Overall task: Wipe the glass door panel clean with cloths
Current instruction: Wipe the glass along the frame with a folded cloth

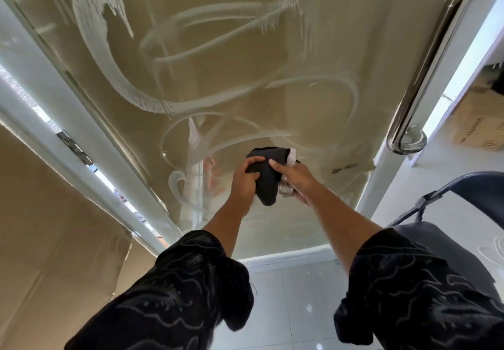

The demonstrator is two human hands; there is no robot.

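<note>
Left hand [245, 186] fingers [252, 175] curling tight round the black cloth [266, 183], bunching it just in front of the lower part of the glass door panel [218, 76]. Can't tell whether the cloth is actually touching the glass. Right hand [296, 179] fingers wrapping a small clear bottle [285, 189] with a white cap, thumb also resting on the cloth's top edge, so both hands are meeting on the cloth. Panel is standing upright ahead, carrying frosted swirl patterns, with a steel door handle [420, 71] at its right edge, a folding chair [436, 229] near on the right and tiled floor [294, 295] below. Risks, as a judgement: the right hand is doing double duty, so the bottle could be slipping out and dropping onto the tile; a bunched cloth would be smearing rather than wiping; pushing hard near the handle side could be swinging the door; frosted etching could be getting mistaken for dirt.
</note>
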